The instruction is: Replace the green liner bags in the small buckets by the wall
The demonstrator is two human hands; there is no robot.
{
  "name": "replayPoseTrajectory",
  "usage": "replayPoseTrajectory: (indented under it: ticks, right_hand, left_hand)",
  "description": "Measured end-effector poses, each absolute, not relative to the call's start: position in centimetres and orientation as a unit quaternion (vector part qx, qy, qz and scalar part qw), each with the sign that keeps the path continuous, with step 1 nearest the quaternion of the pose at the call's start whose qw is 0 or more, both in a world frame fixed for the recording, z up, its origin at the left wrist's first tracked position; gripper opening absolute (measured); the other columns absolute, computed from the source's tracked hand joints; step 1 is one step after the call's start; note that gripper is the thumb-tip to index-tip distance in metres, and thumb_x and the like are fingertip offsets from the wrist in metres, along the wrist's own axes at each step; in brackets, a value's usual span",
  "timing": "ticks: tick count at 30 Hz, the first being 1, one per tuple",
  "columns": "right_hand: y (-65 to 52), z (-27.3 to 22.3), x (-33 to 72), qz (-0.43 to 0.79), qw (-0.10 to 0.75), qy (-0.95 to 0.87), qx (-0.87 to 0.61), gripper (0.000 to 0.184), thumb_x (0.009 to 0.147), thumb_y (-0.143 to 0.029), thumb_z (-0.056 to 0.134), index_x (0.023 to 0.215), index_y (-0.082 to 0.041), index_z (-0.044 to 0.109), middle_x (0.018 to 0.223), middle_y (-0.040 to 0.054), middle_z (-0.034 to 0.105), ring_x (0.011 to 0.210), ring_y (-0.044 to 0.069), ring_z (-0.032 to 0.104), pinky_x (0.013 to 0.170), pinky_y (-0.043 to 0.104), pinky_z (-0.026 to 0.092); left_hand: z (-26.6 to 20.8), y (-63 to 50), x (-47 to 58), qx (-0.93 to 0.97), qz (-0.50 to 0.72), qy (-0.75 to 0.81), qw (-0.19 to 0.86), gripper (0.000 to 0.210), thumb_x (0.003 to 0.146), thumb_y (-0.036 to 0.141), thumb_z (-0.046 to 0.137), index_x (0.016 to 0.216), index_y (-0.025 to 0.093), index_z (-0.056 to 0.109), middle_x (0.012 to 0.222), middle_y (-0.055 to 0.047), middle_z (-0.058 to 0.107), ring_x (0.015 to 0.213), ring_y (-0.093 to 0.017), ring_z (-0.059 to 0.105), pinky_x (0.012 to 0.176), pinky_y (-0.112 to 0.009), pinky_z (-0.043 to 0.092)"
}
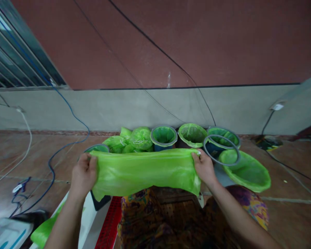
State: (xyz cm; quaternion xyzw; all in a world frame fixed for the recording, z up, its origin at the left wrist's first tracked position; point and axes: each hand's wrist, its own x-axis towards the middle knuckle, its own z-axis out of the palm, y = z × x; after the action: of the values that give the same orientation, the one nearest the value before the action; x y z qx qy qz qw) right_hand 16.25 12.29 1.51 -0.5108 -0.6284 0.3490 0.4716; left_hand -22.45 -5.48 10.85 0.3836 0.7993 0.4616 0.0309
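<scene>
Green bag stretched between both hands

I see my left hand (83, 174) and right hand (204, 166) each pinching an end of the green plastic bag (145, 171), near lined pots (163, 135).

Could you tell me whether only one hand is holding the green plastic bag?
No, the left hand and right hand each grip one end of the green bag.
</scene>
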Motion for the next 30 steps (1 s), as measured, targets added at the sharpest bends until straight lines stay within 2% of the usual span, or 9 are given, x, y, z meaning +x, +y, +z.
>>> replayPoseTrajectory:
  ticks: [2, 5, 9, 12, 15, 18, 21, 24, 30]
  right_hand:
    - [12.4, 0.2, 16.3, 0.375, 0.422, -0.657, -0.499, 0.033, 0.08, -0.049, 0.057, 0.089, -0.019, 0.063, 0.08, 0.0038, 0.069, 0.074, 0.02, 0.061, 0.073, 0.033, 0.046]
    - [11.5, -3.0, 15.1, 0.484, 0.37, -0.604, -0.514, 0.036, 0.071, -0.055, 0.064, 0.077, -0.019, 0.062, 0.07, 0.0029, 0.068, 0.066, 0.02, 0.06, 0.066, 0.032, 0.047]
    - [9.5, -6.5, 13.6, 0.656, 0.343, -0.418, -0.526, 0.041, 0.059, -0.057, 0.074, 0.071, -0.021, 0.058, 0.066, 0.0035, 0.069, 0.061, 0.022, 0.064, 0.062, 0.035, 0.052]
    - [8.4, -6.4, 13.6, 0.735, 0.308, -0.303, -0.523, 0.039, 0.067, -0.057, 0.072, 0.075, -0.021, 0.061, 0.072, 0.0072, 0.072, 0.069, 0.025, 0.07, 0.067, 0.037, 0.057]
    - [7.7, -5.1, 14.7, 0.815, 0.25, -0.256, -0.456, 0.039, 0.076, -0.056, 0.066, 0.089, -0.019, 0.067, 0.086, 0.0101, 0.075, 0.084, 0.026, 0.072, 0.076, 0.037, 0.058]
    - [7.0, -4.7, 16.0, 0.852, 0.21, -0.267, -0.398, 0.039, 0.07, -0.036, 0.077, 0.103, -0.018, 0.068, 0.096, 0.0095, 0.075, 0.09, 0.026, 0.072, 0.084, 0.038, 0.057]
    - [6.3, -5.3, 16.9, 0.84, 0.207, -0.294, -0.406, 0.046, 0.056, -0.02, 0.083, 0.1, -0.016, 0.07, 0.095, 0.0086, 0.076, 0.083, 0.026, 0.073, 0.084, 0.04, 0.057]
    - [6.3, -5.4, 17.1, 0.811, 0.237, -0.328, -0.422, 0.043, 0.05, -0.02, 0.085, 0.091, -0.014, 0.072, 0.09, 0.0094, 0.076, 0.078, 0.026, 0.073, 0.081, 0.041, 0.058]
    - [10.2, -0.8, 18.8, 0.682, 0.356, -0.418, -0.483, 0.044, 0.052, -0.034, 0.085, 0.089, -0.015, 0.072, 0.079, 0.0086, 0.076, 0.066, 0.025, 0.07, 0.067, 0.04, 0.058]
  left_hand:
    - [10.0, -5.5, -23.1, 0.358, 0.44, 0.814, 0.125, 0.022, 0.076, 0.04, 0.062, 0.072, 0.02, 0.053, 0.049, 0.006, 0.046, 0.044, -0.012, 0.043, 0.044, -0.023, 0.031]
    - [7.0, -5.6, -23.3, 0.248, 0.477, 0.786, 0.304, 0.028, 0.072, 0.044, 0.066, 0.069, 0.02, 0.053, 0.049, 0.005, 0.053, 0.043, -0.013, 0.05, 0.043, -0.023, 0.039]
    - [3.0, -6.4, -22.4, 0.113, 0.521, 0.734, 0.421, 0.026, 0.076, 0.042, 0.068, 0.084, 0.018, 0.063, 0.06, -0.003, 0.067, 0.057, -0.021, 0.066, 0.053, -0.03, 0.053]
    - [2.1, -7.7, -21.8, 0.088, 0.523, 0.691, 0.49, 0.034, 0.076, 0.043, 0.07, 0.097, 0.016, 0.066, 0.075, -0.009, 0.074, 0.07, -0.024, 0.071, 0.061, -0.034, 0.057]
    - [2.4, -8.9, -21.6, 0.115, 0.517, 0.648, 0.548, 0.046, 0.066, 0.035, 0.08, 0.105, 0.016, 0.066, 0.087, -0.01, 0.075, 0.077, -0.026, 0.072, 0.069, -0.036, 0.059]
    - [2.3, -9.6, -21.7, 0.174, 0.508, 0.618, 0.574, 0.05, 0.057, 0.027, 0.085, 0.104, 0.017, 0.069, 0.093, -0.008, 0.075, 0.084, -0.025, 0.072, 0.077, -0.035, 0.058]
    - [1.9, -9.7, -21.9, 0.218, 0.489, 0.627, 0.566, 0.04, 0.056, 0.027, 0.085, 0.092, 0.017, 0.072, 0.091, -0.007, 0.075, 0.085, -0.022, 0.07, 0.079, -0.031, 0.056]
    - [2.0, -9.0, -21.9, 0.23, 0.47, 0.668, 0.529, 0.037, 0.055, 0.032, 0.085, 0.085, 0.015, 0.073, 0.085, -0.005, 0.074, 0.082, -0.021, 0.069, 0.078, -0.03, 0.055]
    - [4.4, -6.3, -21.3, 0.283, 0.464, 0.721, 0.429, 0.044, 0.059, 0.039, 0.083, 0.096, 0.017, 0.073, 0.088, -0.004, 0.071, 0.08, -0.016, 0.064, 0.071, -0.024, 0.052]
